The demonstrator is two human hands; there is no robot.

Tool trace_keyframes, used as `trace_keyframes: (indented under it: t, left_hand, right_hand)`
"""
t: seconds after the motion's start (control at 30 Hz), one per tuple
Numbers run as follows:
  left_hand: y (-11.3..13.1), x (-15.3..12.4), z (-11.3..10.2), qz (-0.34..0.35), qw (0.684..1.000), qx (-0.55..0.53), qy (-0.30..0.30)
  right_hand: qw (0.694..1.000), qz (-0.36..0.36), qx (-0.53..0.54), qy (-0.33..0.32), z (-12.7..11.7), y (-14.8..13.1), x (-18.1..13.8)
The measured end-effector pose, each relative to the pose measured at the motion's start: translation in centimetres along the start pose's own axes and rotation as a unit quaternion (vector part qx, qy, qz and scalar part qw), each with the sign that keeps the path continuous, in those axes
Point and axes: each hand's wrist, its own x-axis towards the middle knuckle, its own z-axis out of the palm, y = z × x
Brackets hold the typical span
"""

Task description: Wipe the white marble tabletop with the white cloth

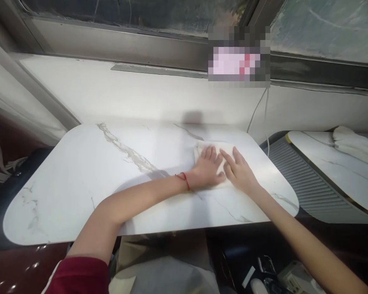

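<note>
A white marble-patterned table with rounded corners stands under a window, and most of its top is bare. Nearest the camera a maroon sleeve covers the left upper arm. Below the table edge at the right, small items on the floor are too dim to name. Both forearms reach across the table to its far right part, where a white cloth lies flat.

The left hand, with a red string round its wrist, presses palm down on the cloth, fingers straight and close together. The right hand lies flat just beside it, fingers slightly spread, the forefinger touching the left hand. Neither hand pinches anything, and together they hide much of the cloth.

To the right, past a grey ribbed panel, a second marble table bears another folded white cloth. Behind, a white cable hangs down the pale wall below the metal window frame.
</note>
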Motion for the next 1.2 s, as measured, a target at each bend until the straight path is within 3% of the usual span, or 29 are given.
trace_keyframes:
  t: [0.13,0.27,0.4,0.5,0.63,0.73,0.87,1.03,1.1,1.2]
  left_hand:
    - [-5.6,2.4,-0.9,-0.044,0.999,0.006,-0.008]
    - [-10.5,3.0,-1.7,-0.079,0.997,0.015,0.021]
    - [-13.7,3.1,-2.1,-0.093,0.995,0.018,0.034]
    - [-14.3,3.1,-2.2,-0.092,0.994,0.037,0.047]
    - [-13.2,2.5,-2.6,-0.099,0.992,0.07,0.04]
    - [-11.5,0.5,-3.3,-0.106,0.989,0.096,0.025]
    - [-7.9,-6.0,-4.8,-0.066,0.99,0.12,0.024]
    - [-2.1,-16.5,-7.3,-0.006,0.988,0.149,-0.042]
    - [-0.8,-19.0,-7.9,-0.005,0.987,0.155,-0.052]
    - [-1.2,-19.8,-7.8,-0.015,0.987,0.148,-0.052]
  right_hand:
    - [0.999,-0.002,-0.014,-0.031,3.2,-0.3,7.1]
    - [0.999,0.023,-0.026,-0.042,5.7,-2.2,12.5]
    - [0.998,0.038,-0.033,-0.033,7.2,-3.8,15.1]
    - [0.998,0.046,-0.032,-0.03,7.4,-4.4,15.4]
    - [0.998,0.041,-0.026,-0.033,6.5,-5.2,15.0]
    - [0.998,0.03,-0.022,-0.054,5.0,-6.9,13.4]
    - [0.998,-0.02,-0.028,-0.06,1.4,-10.8,7.2]
    - [0.992,-0.122,-0.031,-0.014,-3.7,-16.5,-3.0]
    - [0.99,-0.139,-0.038,-0.007,-4.7,-17.9,-5.0]
    - [0.987,-0.153,-0.055,-0.01,-4.7,-18.2,-4.3]
